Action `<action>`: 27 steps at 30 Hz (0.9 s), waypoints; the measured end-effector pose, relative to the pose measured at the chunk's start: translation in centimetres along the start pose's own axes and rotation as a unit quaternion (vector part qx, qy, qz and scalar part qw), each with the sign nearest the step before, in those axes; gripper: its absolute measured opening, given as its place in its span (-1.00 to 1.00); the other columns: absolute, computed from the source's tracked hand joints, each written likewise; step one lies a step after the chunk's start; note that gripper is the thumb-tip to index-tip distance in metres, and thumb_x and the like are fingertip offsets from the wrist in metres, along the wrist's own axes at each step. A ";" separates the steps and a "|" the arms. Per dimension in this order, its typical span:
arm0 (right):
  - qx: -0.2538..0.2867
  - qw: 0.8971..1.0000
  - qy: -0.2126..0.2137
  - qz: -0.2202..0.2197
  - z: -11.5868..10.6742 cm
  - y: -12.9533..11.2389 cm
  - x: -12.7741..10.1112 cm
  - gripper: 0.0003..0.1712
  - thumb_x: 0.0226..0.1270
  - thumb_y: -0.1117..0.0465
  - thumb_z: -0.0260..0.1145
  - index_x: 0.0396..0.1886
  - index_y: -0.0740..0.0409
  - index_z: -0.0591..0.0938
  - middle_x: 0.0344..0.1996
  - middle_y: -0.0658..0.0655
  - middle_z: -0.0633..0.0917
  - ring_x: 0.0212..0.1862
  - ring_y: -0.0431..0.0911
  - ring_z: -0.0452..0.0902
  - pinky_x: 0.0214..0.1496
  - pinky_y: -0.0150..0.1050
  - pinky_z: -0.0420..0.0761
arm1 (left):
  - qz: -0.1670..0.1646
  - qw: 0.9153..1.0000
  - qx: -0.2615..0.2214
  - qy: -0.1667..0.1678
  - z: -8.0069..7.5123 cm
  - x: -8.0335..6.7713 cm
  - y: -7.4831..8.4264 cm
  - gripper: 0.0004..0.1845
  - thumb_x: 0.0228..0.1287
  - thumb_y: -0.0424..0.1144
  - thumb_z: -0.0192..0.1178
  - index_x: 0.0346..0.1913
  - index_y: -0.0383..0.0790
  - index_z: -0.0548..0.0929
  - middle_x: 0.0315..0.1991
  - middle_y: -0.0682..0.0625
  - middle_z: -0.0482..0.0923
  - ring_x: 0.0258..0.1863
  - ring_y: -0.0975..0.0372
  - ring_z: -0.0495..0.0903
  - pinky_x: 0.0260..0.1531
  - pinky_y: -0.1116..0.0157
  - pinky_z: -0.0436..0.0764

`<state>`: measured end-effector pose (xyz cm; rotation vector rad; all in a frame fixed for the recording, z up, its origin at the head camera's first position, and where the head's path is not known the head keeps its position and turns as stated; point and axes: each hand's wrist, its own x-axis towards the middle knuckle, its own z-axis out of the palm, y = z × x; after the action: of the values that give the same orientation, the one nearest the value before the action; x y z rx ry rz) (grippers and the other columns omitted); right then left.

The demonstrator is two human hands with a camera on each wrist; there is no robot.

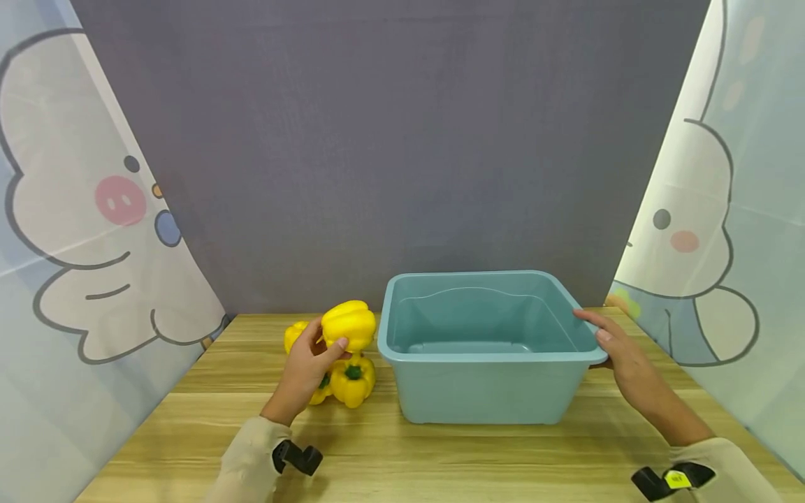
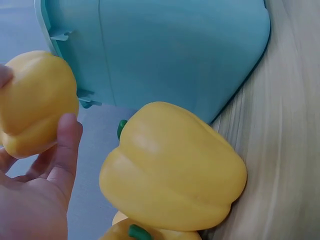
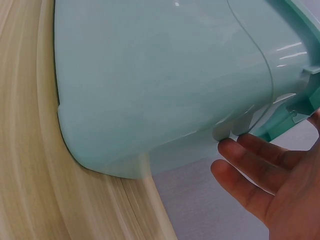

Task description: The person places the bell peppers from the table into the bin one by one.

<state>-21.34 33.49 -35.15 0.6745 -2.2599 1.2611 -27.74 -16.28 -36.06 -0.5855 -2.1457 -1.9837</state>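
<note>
My left hand (image 1: 304,370) holds a yellow bell pepper (image 1: 348,325) between thumb and fingers, raised beside the left rim of a blue-green plastic bin (image 1: 490,391). Below that hand, several more yellow bell peppers (image 1: 354,378) with green stems lie on the table, partly hidden by it. In the left wrist view the held pepper (image 2: 37,107) is apart from a larger-looking pepper (image 2: 172,167) near the wood. At the bin's right end, my right hand (image 1: 629,367) grips the rim. Its lower fingers (image 3: 255,162) reach beneath the rim, by the outer wall.
The bin stands upright on a wood-grain table (image 1: 465,461), and the part of its inside that shows holds nothing. Behind the table hangs a grey cloth (image 1: 402,154). Curtains with cartoon figures (image 1: 94,209) flank both sides.
</note>
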 end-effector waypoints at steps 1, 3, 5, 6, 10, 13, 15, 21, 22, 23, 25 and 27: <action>-0.001 1.000 0.000 0.001 0.0 0.0 0.0 -0.48 0.66 0.33 -0.32 0.50 0.26 0.27 0.28 -0.23 0.35 -0.05 -0.27 0.55 -0.28 -0.26 0.64 | -0.002 1.000 0.000 -0.004 0.1 0.0 0.0 -0.41 0.43 -0.24 0.26 0.42 -0.24 0.30 0.17 -0.22 0.42 -0.06 0.10 0.63 -0.06 0.25 0.67; -0.002 1.000 0.000 0.002 0.0 0.0 0.0 -0.48 0.66 0.33 -0.32 0.50 0.26 0.26 0.28 -0.23 0.35 -0.05 -0.27 0.55 -0.27 -0.26 0.64 | -0.005 1.000 0.000 -0.010 0.2 0.2 0.0 -0.39 0.41 -0.26 0.27 0.43 -0.22 0.28 0.19 -0.22 0.40 -0.01 0.09 0.61 -0.05 0.25 0.66; -0.002 1.000 0.001 0.004 0.0 0.0 0.0 -0.48 0.66 0.33 -0.32 0.50 0.26 0.27 0.28 -0.23 0.36 -0.05 -0.27 0.55 -0.27 -0.26 0.64 | -0.008 1.000 0.001 -0.012 0.5 0.3 0.1 -0.37 0.40 -0.27 0.28 0.43 -0.22 0.27 0.20 -0.22 0.38 0.03 0.08 0.58 -0.03 0.25 0.66; -0.002 1.000 0.001 0.005 0.0 0.0 0.0 -0.48 0.66 0.33 -0.31 0.49 0.26 0.27 0.27 -0.23 0.36 -0.05 -0.27 0.55 -0.28 -0.26 0.64 | -0.012 1.000 0.002 -0.013 0.5 0.3 0.2 -0.37 0.39 -0.27 0.28 0.42 -0.22 0.27 0.19 -0.22 0.38 0.03 0.07 0.58 -0.03 0.25 0.65; 0.002 1.000 0.001 0.008 0.0 0.0 0.0 -0.48 0.66 0.32 -0.31 0.49 0.26 0.27 0.27 -0.22 0.37 -0.05 -0.26 0.55 -0.28 -0.25 0.64 | -0.032 0.999 0.004 -0.007 0.8 0.5 0.3 -0.37 0.39 -0.25 0.29 0.42 -0.21 0.28 0.20 -0.23 0.39 0.06 -0.01 0.58 0.01 0.21 0.64; 0.003 1.000 -0.002 0.009 0.0 0.0 0.1 -0.48 0.67 0.32 -0.31 0.49 0.26 0.27 0.28 -0.22 0.36 -0.04 -0.25 0.55 -0.27 -0.24 0.64 | -0.048 0.999 0.000 0.005 0.9 0.5 0.4 -0.38 0.40 -0.22 0.29 0.43 -0.19 0.29 0.20 -0.22 0.40 0.04 -0.05 0.60 0.05 0.16 0.63; 0.002 1.000 -0.003 0.007 0.0 0.0 0.1 -0.48 0.67 0.32 -0.31 0.49 0.26 0.27 0.29 -0.22 0.35 -0.04 -0.24 0.55 -0.27 -0.24 0.64 | -0.049 0.999 -0.006 0.014 0.9 0.5 0.4 -0.39 0.41 -0.19 0.28 0.42 -0.19 0.31 0.19 -0.22 0.41 0.00 -0.05 0.62 0.06 0.14 0.62; 0.003 1.000 0.000 0.003 0.0 0.0 0.0 -0.49 0.67 0.33 -0.32 0.49 0.28 0.27 0.27 -0.20 0.37 -0.06 -0.25 0.56 -0.28 -0.24 0.65 | -0.015 0.999 -0.022 0.034 0.9 0.6 0.7 -0.47 0.44 -0.16 0.25 0.35 -0.25 0.36 0.14 -0.21 0.43 -0.03 0.04 0.63 0.00 0.15 0.65; 0.004 1.000 0.001 0.003 0.0 0.0 0.0 -0.49 0.67 0.33 -0.32 0.49 0.28 0.27 0.27 -0.20 0.38 -0.06 -0.25 0.56 -0.28 -0.24 0.65 | -0.010 0.999 -0.025 0.038 0.9 0.7 0.7 -0.49 0.45 -0.17 0.23 0.34 -0.26 0.37 0.13 -0.21 0.43 -0.03 0.04 0.62 -0.03 0.16 0.66; 0.004 1.000 0.001 0.003 0.0 0.0 0.0 -0.49 0.66 0.32 -0.32 0.49 0.28 0.27 0.26 -0.20 0.39 -0.07 -0.25 0.57 -0.28 -0.23 0.65 | -0.004 0.999 -0.026 0.042 0.9 0.7 0.7 -0.50 0.46 -0.17 0.22 0.33 -0.27 0.37 0.11 -0.21 0.44 -0.03 0.02 0.61 -0.05 0.18 0.67; 0.004 1.000 0.001 0.003 0.0 -0.1 0.0 -0.49 0.67 0.32 -0.32 0.48 0.28 0.27 0.25 -0.20 0.39 -0.07 -0.25 0.56 -0.29 -0.23 0.64 | 0.003 0.998 -0.024 0.051 0.9 0.8 0.8 -0.53 0.47 -0.17 0.21 0.30 -0.28 0.39 0.07 -0.20 0.44 -0.05 -0.03 0.60 -0.10 0.21 0.68; 0.003 1.000 0.002 0.003 0.1 -0.1 0.0 -0.49 0.67 0.32 -0.32 0.48 0.28 0.27 0.24 -0.19 0.40 -0.08 -0.24 0.56 -0.29 -0.23 0.64 | 0.007 0.998 -0.021 0.057 0.9 0.8 0.9 -0.56 0.48 -0.15 0.20 0.27 -0.28 0.40 0.05 -0.19 0.44 -0.05 -0.10 0.57 -0.14 0.23 0.69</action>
<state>-21.31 33.35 -35.09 0.6677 -2.2575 1.2703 -27.99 -15.23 -35.04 -0.4793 -2.0334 -2.0087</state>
